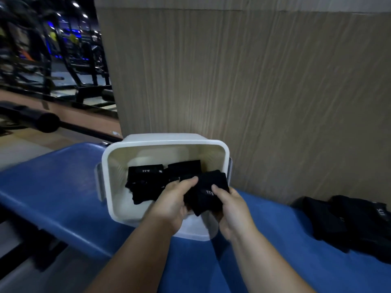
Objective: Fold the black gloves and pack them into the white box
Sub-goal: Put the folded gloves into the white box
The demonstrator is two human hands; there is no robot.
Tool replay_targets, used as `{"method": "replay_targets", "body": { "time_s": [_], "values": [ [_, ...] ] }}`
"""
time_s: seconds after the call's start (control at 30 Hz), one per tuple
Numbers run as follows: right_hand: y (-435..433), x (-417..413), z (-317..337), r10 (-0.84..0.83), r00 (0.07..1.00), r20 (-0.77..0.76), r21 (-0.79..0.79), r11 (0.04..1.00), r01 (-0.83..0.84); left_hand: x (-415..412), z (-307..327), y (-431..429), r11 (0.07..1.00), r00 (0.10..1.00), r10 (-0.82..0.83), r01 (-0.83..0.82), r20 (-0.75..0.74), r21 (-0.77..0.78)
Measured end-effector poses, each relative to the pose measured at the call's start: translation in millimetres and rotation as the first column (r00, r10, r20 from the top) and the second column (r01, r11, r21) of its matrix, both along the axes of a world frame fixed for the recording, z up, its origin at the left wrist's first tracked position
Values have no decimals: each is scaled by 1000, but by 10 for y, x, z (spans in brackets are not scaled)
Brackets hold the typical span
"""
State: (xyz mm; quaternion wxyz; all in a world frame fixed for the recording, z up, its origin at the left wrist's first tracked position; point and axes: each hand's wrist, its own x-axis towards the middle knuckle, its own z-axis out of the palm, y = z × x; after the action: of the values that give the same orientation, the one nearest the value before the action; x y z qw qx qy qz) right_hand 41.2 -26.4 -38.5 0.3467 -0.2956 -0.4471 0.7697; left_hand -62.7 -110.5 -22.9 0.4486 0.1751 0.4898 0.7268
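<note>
Two bare hands met at the centre of the frame over the near right corner of a white rectangular plastic box (105, 166). Between them they held a folded black fabric glove (208, 190) with small white lettering on it. The left hand (172, 205) pinched the glove's left edge, thumb lying on top and the other fingers curled underneath, mostly hidden. The right hand (231, 210) gripped the right edge the same way, thumb pressed on the upper face and the remaining fingers tucked below out of sight. The held glove sat partly above the box's rim; whether it touched the gloves below could not be told. Inside the box, toward its far and left sides, lay several already folded black gloves (146, 178). The box stood on a blue padded bench (63, 187), close against a tan wood-grain wall panel (254, 81). At the right edge of the frame a loose pile of black gloves (349, 223) rested on the bench. Dark gym machines (53, 49) filled the upper left.
</note>
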Motion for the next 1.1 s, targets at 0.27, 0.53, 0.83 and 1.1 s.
{"method": "replay_targets", "body": {
  "time_s": [0.27, 0.53, 0.83, 1.1],
  "values": [
    [-70, -557, 80, -40, 983, 181, 231, 973, -3, -359, 2, -159, 973, 956, 228, -231, -184, 6],
    [-63, -972, 280, -102, 925, 367, 495, 863, -101, -716, -68, -193, 864, 835, 475, -502, -277, -32],
    [12, -1465, 295, -177, 836, 519, 552, 817, -170, -818, -119, -200, 783, 697, 478, -614, -535, -101],
    [9, -1690, 281, -389, 598, 700, 698, 549, -460, -866, -231, -155, 687, 508, 267, -696, -819, -208]
  ]
}}
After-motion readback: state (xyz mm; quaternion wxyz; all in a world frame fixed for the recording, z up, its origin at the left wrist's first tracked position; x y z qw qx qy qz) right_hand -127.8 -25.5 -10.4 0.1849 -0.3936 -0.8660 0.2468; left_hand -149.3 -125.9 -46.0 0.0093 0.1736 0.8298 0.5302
